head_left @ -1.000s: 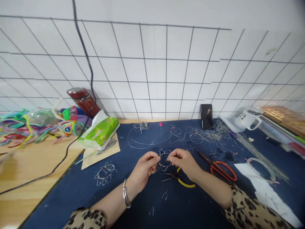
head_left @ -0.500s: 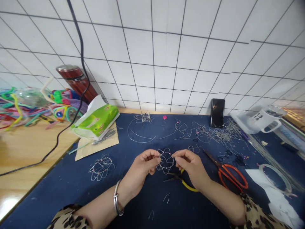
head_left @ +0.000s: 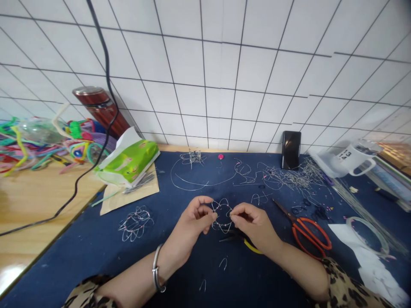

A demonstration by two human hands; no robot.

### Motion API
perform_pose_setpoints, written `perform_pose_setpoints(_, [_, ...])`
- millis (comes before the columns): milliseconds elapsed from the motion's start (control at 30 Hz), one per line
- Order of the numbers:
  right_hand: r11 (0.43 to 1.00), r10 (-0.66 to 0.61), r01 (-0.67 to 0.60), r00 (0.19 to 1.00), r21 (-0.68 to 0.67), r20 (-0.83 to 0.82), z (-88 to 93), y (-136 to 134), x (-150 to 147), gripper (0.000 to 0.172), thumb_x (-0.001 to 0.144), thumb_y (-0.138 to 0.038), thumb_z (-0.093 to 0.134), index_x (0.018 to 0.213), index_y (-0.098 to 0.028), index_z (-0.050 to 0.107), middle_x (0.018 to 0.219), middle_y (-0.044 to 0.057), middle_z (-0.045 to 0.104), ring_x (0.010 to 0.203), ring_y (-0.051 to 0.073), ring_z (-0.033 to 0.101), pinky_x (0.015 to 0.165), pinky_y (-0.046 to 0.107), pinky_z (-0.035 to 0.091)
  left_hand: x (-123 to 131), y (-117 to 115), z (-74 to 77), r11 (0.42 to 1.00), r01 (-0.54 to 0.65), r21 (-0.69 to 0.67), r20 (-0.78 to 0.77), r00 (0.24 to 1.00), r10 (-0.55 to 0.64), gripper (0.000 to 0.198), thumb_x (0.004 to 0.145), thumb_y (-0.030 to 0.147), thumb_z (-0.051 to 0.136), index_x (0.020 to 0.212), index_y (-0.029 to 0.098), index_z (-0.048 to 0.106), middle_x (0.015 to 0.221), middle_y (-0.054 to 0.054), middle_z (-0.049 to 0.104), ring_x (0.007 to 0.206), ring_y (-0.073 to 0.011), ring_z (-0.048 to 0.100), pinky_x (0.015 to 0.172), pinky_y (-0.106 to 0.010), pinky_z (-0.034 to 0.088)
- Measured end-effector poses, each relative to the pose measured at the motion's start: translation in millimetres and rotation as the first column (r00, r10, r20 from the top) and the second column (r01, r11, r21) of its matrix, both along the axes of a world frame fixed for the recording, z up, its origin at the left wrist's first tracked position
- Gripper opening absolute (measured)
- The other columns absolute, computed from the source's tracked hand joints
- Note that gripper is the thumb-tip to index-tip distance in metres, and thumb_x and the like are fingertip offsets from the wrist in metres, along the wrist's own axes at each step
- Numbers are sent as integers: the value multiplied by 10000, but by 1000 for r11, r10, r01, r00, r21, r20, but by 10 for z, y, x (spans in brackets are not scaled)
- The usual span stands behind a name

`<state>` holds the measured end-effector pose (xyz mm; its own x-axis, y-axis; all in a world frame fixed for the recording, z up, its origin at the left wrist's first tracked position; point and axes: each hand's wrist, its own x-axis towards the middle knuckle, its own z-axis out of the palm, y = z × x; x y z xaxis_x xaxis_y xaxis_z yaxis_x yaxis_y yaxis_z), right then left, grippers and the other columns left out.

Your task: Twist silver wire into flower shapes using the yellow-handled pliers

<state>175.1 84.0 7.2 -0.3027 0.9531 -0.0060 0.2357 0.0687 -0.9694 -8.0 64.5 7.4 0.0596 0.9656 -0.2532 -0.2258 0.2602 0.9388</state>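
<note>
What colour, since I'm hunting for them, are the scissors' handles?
Orange. The scissors lie right of the right hand, seen in the head view.

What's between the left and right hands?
A looped wire flower with pink beads, pinched on each side by the left hand and right hand, over the blue mat; head view.

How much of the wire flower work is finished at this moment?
Done: the first flower lies on the mat, seemingly finished. In hand: left hand and right hand pinch a second flower. Left: many loose wires lie unused by the phone.
</note>
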Motion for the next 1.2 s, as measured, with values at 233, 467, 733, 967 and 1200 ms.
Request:
perform_pose_setpoints(233, [977, 112, -120, 992, 179, 51, 16, 1, 25, 65, 773, -184, 550, 751, -223, 597, 796, 9, 595, 708, 130, 551, 649, 262, 439, -21, 9, 20, 978, -47, 202, -176, 981, 84, 341, 689, 169, 675, 1008, 266, 606, 941, -27, 558, 816, -163, 510, 709, -263, 412])
perform_pose_setpoints(467, [938, 211, -218, 976, 268, 57, 24, 1, 13, 109, 757, -140, 546, 756, -235, 601, 808, 15, 597, 738, 137, 571, 674, 278, 458, -72, 29, -27, 911, 154, 383, -431, 902, 29, 160, 735, 168, 618, 856, 247, 686, 831, -43, 614, 726, -186, 545, 665, -300, 417])
perform_pose_setpoints(733, [927, 127, -168, 982, 336, 140, -23, -14, 7, 111, 769, -174, 541, 777, -244, 627, 818, 30, 596, 659, 131, 548, 581, 267, 451, -87, 26, 35, 895, 168, 412, -527, 846, 84, 118, 711, 150, 626, 744, 237, 700, 708, -35, 632, 660, -189, 557, 623, -293, 400])
perform_pose_setpoints(967, [948, 22, -65, 990, 313, 139, 24, -16, -1, 96, 769, -175, 561, 776, -235, 637, 799, 22, 611, 677, 134, 557, 615, 268, 454, -56, -25, 68, 870, 200, 451, -594, 794, 126, 135, 711, 127, 617, 759, 227, 694, 710, -28, 632, 647, -171, 549, 600, -275, 401])
perform_pose_setpoints(1200, [959, 73, -111, 986, 262, 150, 74, -26, -4, 63, 778, -172, 570, 774, -199, 626, 774, 9, 588, 684, 112, 538, 618, 241, 430, -45, -71, 110, 848, 289, 445, -680, 725, 110, 134, 760, 123, 568, 812, 198, 666, 763, -22, 640, 692, -150, 569, 634, -265, 444])
